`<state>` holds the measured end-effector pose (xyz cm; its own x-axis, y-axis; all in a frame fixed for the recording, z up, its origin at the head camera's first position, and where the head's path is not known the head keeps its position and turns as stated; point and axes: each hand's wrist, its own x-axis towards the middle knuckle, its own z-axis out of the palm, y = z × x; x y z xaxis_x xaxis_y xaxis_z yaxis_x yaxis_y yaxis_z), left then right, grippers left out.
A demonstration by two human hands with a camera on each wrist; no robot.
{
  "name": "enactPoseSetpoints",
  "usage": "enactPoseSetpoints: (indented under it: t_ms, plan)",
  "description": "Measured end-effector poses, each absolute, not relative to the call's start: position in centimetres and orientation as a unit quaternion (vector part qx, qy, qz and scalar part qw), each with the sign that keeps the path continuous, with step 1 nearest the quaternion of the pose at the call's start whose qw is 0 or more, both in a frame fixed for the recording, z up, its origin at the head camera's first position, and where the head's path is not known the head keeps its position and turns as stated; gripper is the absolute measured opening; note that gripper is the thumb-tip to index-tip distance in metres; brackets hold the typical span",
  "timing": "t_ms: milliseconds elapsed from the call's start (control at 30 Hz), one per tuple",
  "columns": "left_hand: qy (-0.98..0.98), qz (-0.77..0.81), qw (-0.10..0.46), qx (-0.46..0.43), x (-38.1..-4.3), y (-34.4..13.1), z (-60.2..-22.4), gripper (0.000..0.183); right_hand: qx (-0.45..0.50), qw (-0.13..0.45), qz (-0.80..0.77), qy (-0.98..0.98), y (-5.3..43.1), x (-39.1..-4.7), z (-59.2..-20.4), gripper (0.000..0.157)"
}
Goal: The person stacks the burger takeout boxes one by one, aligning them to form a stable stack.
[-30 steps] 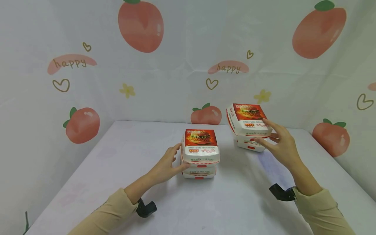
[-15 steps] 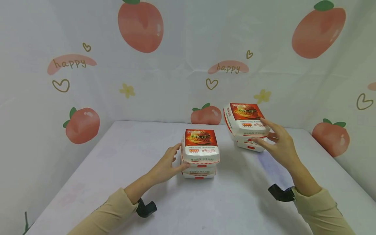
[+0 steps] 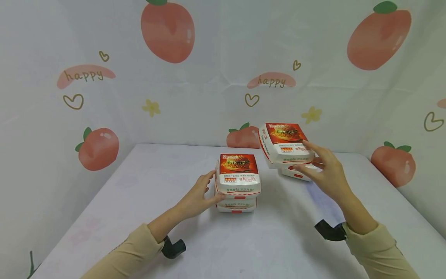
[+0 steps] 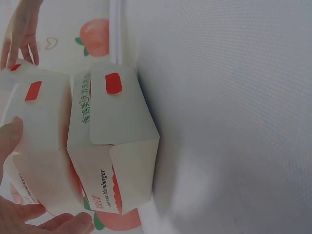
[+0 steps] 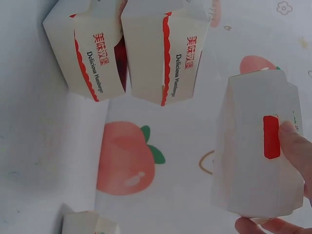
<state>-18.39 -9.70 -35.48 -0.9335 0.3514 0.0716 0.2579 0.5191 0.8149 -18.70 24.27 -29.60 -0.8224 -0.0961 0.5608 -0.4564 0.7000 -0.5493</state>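
Note:
Two white-and-red hamburger boxes stand stacked in the middle of the table, the upper box resting on the lower box. My left hand grips the upper one at its left front corner, thumb on the front face and fingers along the left side. To the right, my right hand holds another hamburger box in the air, slightly tilted, with the thumb on its front near the red tab. Below and behind that held box, one more hamburger box sits on the table, partly covered in the head view.
The table has a pale cloth on it. Behind it hangs a white curtain printed with peaches, hearts and "happy". A black camera mount hangs below the left wrist, another black mount below the right.
My right hand has carried its hamburger box left, toward the stack, showing more of a gap from the box behind it. The left hand and the stack have stayed in place.

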Motion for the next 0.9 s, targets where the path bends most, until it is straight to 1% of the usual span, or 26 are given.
enactPoseSetpoints:
  t_ms: [667,900]
  plan:
    - [0.869,0.459,0.05,0.177,-18.5,-9.7,-35.6,0.084,0.194,0.264,0.373,-0.868,21.9,-18.3,-29.5,0.071]
    - [0.87,0.456,0.048,0.183,-18.5,-9.8,-35.6,0.083,0.211,0.268,0.376,-0.862,21.2,-18.3,-29.6,0.069]
